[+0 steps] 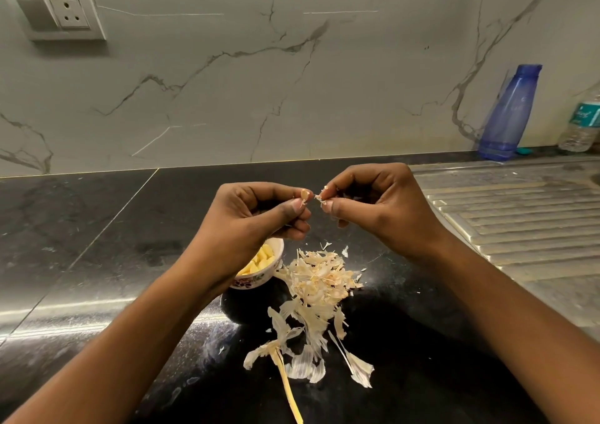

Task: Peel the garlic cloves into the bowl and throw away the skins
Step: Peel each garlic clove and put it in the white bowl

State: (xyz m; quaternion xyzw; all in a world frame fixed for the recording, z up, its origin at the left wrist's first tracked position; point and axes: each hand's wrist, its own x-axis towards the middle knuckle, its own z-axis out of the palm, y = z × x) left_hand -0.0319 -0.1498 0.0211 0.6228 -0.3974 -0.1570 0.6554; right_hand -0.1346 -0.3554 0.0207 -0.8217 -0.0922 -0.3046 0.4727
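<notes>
A garlic clove [304,194] is pinched between the thumb and forefinger of the left hand [259,216], which is held above the dark countertop [81,261] near the middle of the scene. Only the tip of the clove is seen beyond the fingertips, and the other fingers are curled toward the palm. A thin shred of skin [319,198] is pinched by the thumb and forefinger of the right hand [373,206], just to the right of the clove. Whether the shred is attached to the clove cannot be told. The two hands are brought close together, fingertips nearly meeting.

Below the left wrist, a small floral bowl [251,283] is set on the countertop and partly hidden by the forearm. Pale yellow peeled cloves [259,261] are seen inside it. Just to the right of the bowl, touching its side, a heap of skins [319,280] is spread across the counter. It trails toward the near edge, where a long dry stalk [289,388] is laid.

On the right, a ribbed steel drainboard [519,216] is set into the counter. At its far end, against the marble wall [227,82], a blue bottle [509,112] and a clear water bottle [581,125] are stood upright, well apart from the hands. A wall socket [61,11] is mounted at the far left.
</notes>
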